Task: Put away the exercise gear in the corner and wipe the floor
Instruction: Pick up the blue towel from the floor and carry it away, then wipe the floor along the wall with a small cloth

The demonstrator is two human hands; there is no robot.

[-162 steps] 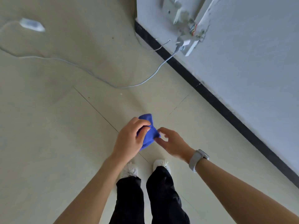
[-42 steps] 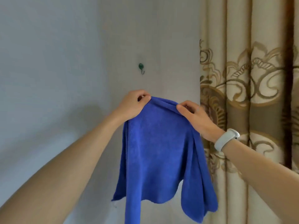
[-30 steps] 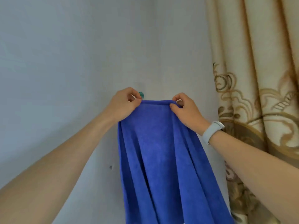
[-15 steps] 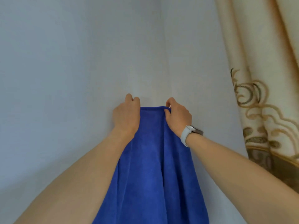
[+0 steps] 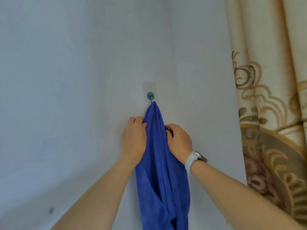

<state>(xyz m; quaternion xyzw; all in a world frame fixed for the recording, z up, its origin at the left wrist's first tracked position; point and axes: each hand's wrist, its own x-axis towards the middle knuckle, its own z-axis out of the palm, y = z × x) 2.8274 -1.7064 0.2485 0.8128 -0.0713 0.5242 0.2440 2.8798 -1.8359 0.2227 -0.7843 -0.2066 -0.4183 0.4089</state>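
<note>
- Head view: we see a blue cloth (image 5: 162, 163) hanging from a small green wall hook (image 5: 150, 95), its top gathered to a point right at the hook and its length falling straight down in long folds to the bottom edge of the frame.
- The hook sits on a clear adhesive pad (image 5: 149, 87) stuck to the pale wall (image 5: 66, 80), close to the inside corner where two wall faces meet.
- Our left hand (image 5: 134, 138) lies against the left edge of the cloth a little below the hook, back of the hand toward the camera, fingers curled in on the fabric; its grip is closed on the cloth's left side.
- Our right hand (image 5: 178, 141) is on the opposite edge at nearly the same height, its fingers (image 5: 169, 127) hooked into a fold, so this grip is also closed on the cloth.
- The two hands flank the cloth, with a narrow band of blue between them.
- A white wrist band (image 5: 192, 161) with a dark face wraps the right wrist, just beside the cloth's right edge.
- Both bare forearms reach up from the lower corners of the frame toward the wall.
- A beige curtain (image 5: 269, 97) with a gold and brown scroll pattern hangs at the right, apart from the cloth.
- A small grey mark (image 5: 51, 210) shows low on the left wall; we cannot tell what it is.
</note>
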